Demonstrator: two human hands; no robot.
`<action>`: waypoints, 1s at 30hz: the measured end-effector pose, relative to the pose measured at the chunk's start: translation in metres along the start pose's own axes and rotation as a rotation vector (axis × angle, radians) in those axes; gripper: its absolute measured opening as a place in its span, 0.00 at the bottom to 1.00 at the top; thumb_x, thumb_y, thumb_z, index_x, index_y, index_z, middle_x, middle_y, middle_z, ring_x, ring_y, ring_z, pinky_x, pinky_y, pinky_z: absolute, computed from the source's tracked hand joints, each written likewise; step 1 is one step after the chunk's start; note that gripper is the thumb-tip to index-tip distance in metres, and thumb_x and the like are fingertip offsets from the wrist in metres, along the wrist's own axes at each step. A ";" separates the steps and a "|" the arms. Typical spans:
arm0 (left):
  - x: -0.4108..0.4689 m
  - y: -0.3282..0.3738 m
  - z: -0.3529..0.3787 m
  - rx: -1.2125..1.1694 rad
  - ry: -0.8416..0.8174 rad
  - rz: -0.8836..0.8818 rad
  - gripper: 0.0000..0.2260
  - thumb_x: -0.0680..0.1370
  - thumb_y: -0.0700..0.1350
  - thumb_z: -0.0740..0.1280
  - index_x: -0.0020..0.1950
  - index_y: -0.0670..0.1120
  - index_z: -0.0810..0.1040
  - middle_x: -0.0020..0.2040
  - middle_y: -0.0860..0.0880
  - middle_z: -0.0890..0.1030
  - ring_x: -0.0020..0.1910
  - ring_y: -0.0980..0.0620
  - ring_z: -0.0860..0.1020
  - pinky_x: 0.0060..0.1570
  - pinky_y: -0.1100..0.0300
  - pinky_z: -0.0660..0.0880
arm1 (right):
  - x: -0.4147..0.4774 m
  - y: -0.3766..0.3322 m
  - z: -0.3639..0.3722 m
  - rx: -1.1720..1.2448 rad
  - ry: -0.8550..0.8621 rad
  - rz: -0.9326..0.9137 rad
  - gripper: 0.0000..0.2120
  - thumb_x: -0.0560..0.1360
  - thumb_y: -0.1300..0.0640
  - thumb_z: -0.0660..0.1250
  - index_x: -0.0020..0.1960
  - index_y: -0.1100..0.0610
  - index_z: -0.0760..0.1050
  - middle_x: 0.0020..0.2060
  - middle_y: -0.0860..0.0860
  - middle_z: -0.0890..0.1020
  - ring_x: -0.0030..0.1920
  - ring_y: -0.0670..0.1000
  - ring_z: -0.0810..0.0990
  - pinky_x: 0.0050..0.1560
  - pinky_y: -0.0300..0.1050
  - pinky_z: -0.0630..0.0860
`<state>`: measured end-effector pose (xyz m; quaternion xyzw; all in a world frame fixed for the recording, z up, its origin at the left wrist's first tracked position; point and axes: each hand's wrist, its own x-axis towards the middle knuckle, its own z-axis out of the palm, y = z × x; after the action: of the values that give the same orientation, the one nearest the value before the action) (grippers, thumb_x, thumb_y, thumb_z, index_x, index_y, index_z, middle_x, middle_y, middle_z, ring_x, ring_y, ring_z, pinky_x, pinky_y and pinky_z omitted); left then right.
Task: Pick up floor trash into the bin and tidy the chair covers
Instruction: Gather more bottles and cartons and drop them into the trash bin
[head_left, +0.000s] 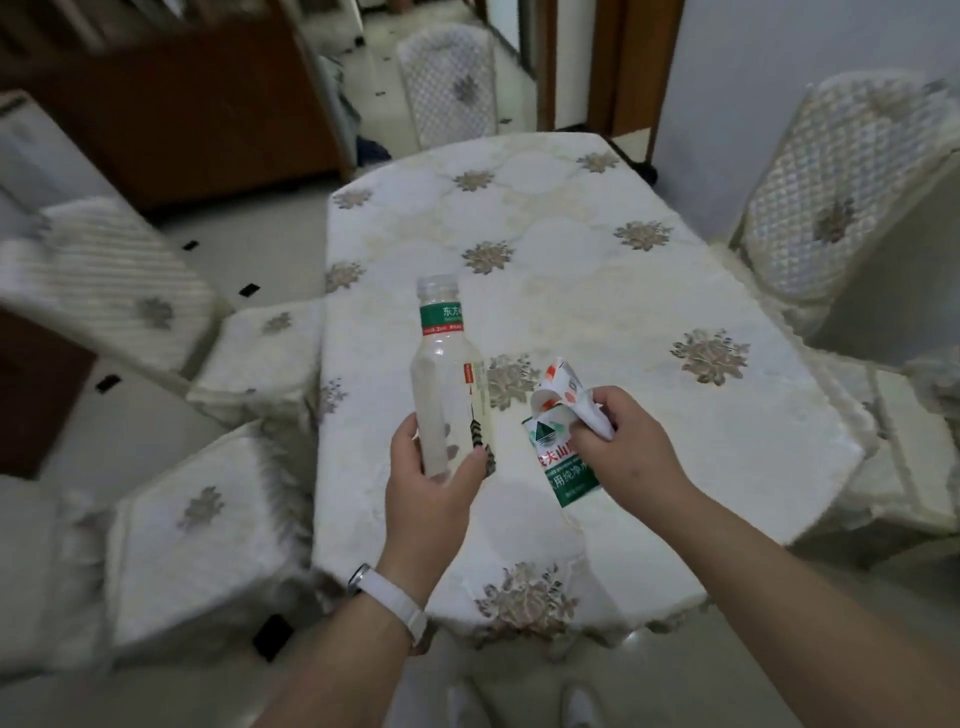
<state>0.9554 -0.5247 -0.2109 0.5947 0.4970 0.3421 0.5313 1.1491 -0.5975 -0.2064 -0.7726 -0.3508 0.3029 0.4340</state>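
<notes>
L hand (434, 480) grips bottle (449, 374), R hand (621, 439) wrappers (563, 410).

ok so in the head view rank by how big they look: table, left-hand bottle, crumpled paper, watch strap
1. table
2. bottle, gripped by the left hand
3. crumpled paper, pinched in the right hand
4. watch strap; looks close to the paper, so that order is unsure

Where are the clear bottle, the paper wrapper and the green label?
clear bottle (442, 384): head view, middle of its body.
paper wrapper (565, 387): head view, crumpled upper fold.
green label (566, 482): head view, lower green band.
</notes>
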 end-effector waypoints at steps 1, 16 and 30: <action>-0.004 -0.002 -0.012 0.001 0.049 -0.009 0.30 0.69 0.55 0.74 0.68 0.58 0.68 0.61 0.54 0.78 0.58 0.54 0.79 0.55 0.49 0.80 | 0.003 -0.005 0.014 0.014 -0.045 -0.022 0.06 0.76 0.56 0.64 0.50 0.45 0.73 0.41 0.46 0.81 0.41 0.50 0.79 0.38 0.46 0.73; -0.078 -0.065 -0.249 -0.222 0.750 -0.086 0.21 0.75 0.40 0.73 0.60 0.59 0.72 0.53 0.54 0.84 0.51 0.54 0.83 0.49 0.55 0.80 | -0.054 -0.134 0.251 -0.069 -0.564 -0.324 0.08 0.75 0.57 0.65 0.47 0.43 0.73 0.38 0.42 0.80 0.38 0.41 0.78 0.34 0.39 0.72; -0.102 -0.109 -0.512 -0.371 0.858 -0.007 0.20 0.75 0.45 0.72 0.59 0.65 0.70 0.55 0.56 0.82 0.54 0.55 0.82 0.52 0.51 0.82 | -0.166 -0.270 0.483 -0.145 -0.687 -0.494 0.06 0.76 0.56 0.67 0.46 0.44 0.75 0.37 0.46 0.83 0.41 0.52 0.83 0.41 0.51 0.79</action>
<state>0.4241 -0.4790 -0.2016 0.2927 0.6042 0.6385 0.3763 0.6061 -0.4083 -0.1532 -0.5481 -0.6700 0.4039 0.2960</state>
